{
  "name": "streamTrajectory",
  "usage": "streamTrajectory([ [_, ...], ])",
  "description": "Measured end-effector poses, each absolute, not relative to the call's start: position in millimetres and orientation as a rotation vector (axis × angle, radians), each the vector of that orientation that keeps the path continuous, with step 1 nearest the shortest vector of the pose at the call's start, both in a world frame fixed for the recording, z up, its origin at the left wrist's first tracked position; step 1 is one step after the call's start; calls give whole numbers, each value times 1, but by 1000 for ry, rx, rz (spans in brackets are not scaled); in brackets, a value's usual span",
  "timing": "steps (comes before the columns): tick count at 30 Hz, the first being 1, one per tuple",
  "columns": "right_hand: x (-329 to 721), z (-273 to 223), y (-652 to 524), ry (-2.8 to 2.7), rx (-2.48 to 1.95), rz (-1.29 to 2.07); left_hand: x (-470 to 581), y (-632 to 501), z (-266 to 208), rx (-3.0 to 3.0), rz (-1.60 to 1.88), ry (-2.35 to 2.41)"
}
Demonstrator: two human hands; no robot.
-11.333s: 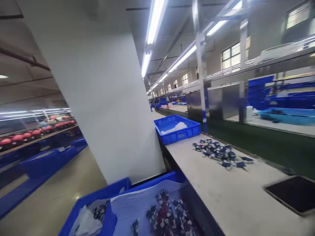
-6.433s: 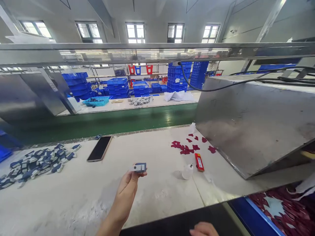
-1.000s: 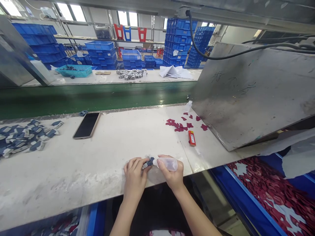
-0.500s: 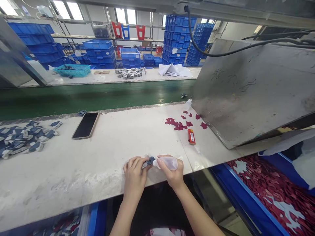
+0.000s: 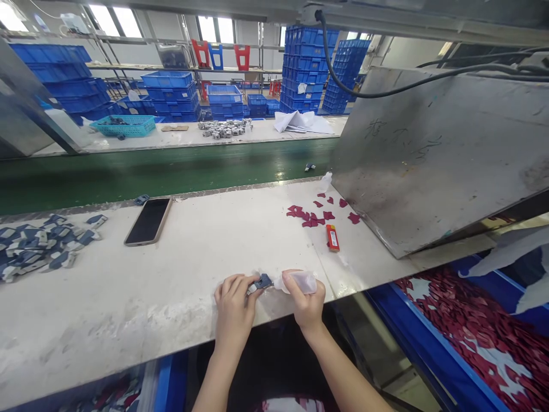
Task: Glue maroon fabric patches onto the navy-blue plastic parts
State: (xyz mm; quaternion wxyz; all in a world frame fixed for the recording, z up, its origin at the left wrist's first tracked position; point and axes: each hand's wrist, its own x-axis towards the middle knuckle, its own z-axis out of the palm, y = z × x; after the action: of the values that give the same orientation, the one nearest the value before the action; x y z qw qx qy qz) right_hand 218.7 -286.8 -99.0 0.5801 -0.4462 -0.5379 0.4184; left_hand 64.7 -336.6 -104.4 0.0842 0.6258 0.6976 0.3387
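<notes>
My left hand [image 5: 235,300] rests on the white tabletop, its fingers closed on a small dark blue and grey moulded part [image 5: 262,281]. Facing it, my right hand [image 5: 309,303] is wrapped round a translucent squeeze bottle [image 5: 302,282], held on its side. The bottle's thin nozzle points left and ends at or just beside the part's right edge; whether they touch I cannot tell. Several maroon cut pieces [image 5: 313,220] lie beyond my right hand, with a red lighter [image 5: 332,237] close to them.
A pile of blue and grey parts [image 5: 38,243] and a phone [image 5: 148,222] lie on the left. Behind runs a green conveyor belt [image 5: 193,166] carrying a small part [image 5: 309,167]. A metal panel [image 5: 429,154] stands at right, above a blue bin [image 5: 437,337] of maroon pieces.
My right hand has drawn the bottle slightly right, uncovering more of the part. My left hand has stayed put. The small part on the green belt has shifted left.
</notes>
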Motion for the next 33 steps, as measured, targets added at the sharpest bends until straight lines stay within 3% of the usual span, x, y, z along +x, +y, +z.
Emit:
streamTrajectory([
  [20, 259, -87, -239, -890, -1145, 837, 55, -327, -109, 1787, 890, 2110],
  [24, 276, -83, -220, -937, -1228, 783, 27, -294, -83, 1803, 787, 1974],
  [27, 281, -89, -216, -982, -1268, 746, -2, -242, -51, 1632, 927, 1943],
  [30, 281, -96, -214, -1149, -1262, 854, -17, -173, -23, 1626, 985, 1991],
  [33, 285, -101, -207, -1260, -1285, 935, -8, -100, -10, 1840, 833, 1975],
])
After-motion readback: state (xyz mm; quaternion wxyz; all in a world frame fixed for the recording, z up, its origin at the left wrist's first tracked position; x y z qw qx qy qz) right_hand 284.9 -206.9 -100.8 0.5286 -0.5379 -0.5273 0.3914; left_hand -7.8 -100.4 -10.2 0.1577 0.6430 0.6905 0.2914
